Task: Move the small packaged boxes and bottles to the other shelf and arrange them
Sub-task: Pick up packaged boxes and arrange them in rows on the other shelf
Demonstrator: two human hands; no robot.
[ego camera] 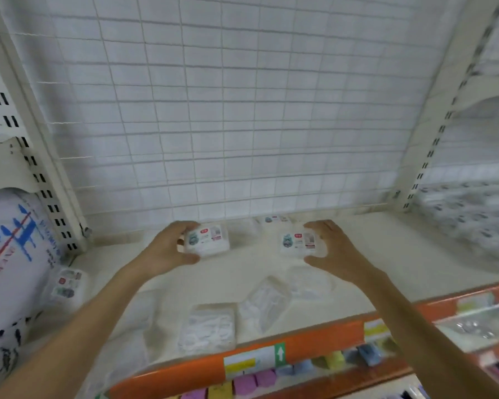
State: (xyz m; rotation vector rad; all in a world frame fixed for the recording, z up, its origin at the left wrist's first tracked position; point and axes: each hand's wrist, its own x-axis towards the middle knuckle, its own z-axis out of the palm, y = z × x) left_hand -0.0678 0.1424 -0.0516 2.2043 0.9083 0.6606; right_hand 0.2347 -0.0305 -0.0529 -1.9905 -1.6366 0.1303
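Observation:
On the cream shelf [386, 249], my left hand [167, 251] grips a small white packaged box [209, 240] with a red and teal label. My right hand [332, 251] grips a second, matching white box [298, 244] a short way to the right. Both boxes are at shelf level near the middle. A third labelled box [272, 219] lies against the wire back panel behind them. Another labelled box [68, 283] lies at the shelf's left end. Three clear-wrapped white packs [206, 326] [267, 305] [310, 280] lie near the front edge.
A large white sack with blue print [12, 254] fills the left side. The shelf front is an orange rail with price labels [254, 359]. Coloured packs [251, 383] sit on the shelf below. Stacked white goods [470, 208] blur at the right. A wire grid [242, 110] backs the shelf.

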